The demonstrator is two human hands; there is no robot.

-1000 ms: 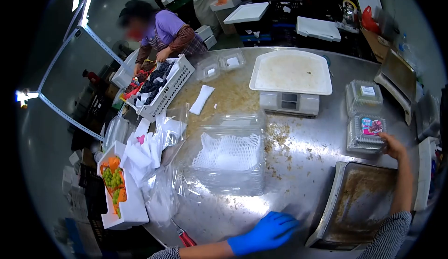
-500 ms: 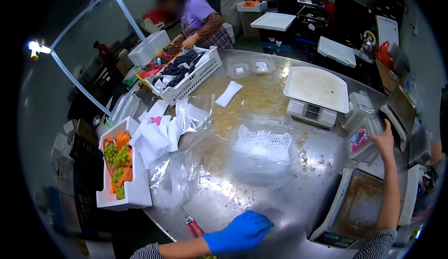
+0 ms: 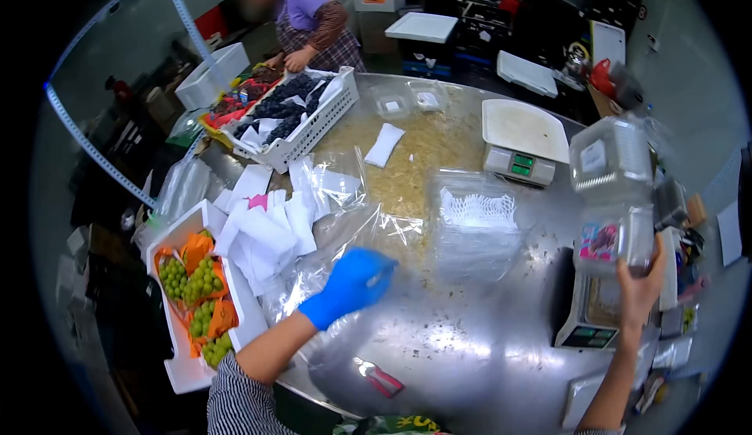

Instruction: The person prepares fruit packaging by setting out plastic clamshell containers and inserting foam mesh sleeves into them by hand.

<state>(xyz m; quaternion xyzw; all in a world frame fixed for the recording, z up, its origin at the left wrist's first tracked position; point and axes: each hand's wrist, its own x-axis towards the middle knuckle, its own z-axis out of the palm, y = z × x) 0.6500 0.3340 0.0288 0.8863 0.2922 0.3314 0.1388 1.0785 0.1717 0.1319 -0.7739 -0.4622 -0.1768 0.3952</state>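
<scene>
My right hand point(image 3: 642, 282), bare, grips a hinged clear plastic clamshell box point(image 3: 615, 239) by its lower edge. The box stands open, its lid point(image 3: 599, 157) raised, and a pink and purple label shows on the lower half. Just behind it is a scale point(image 3: 591, 337). My left hand point(image 3: 350, 286), in a blue glove, hovers over clear plastic bags point(image 3: 301, 282) with its fingers curled together; nothing shows in them. Below it on the metal table lie red-handled pruning snips point(image 3: 380, 378). Another clear box point(image 3: 478, 235) with white foam netting point(image 3: 479, 209) sits mid-table.
A white foam box point(image 3: 254, 321) of green grapes stands at the left, beside folded white pads point(image 3: 262, 235). Farther back is a white crate point(image 3: 313, 125) of dark grapes, where a co-worker point(image 3: 309, 23) handles goods. A second scale point(image 3: 521, 141) stands at the back right.
My right hand has drawn the clear box up off the table's right side, over the scale. My left hand has moved up and left toward the plastic bags. The view has shifted.
</scene>
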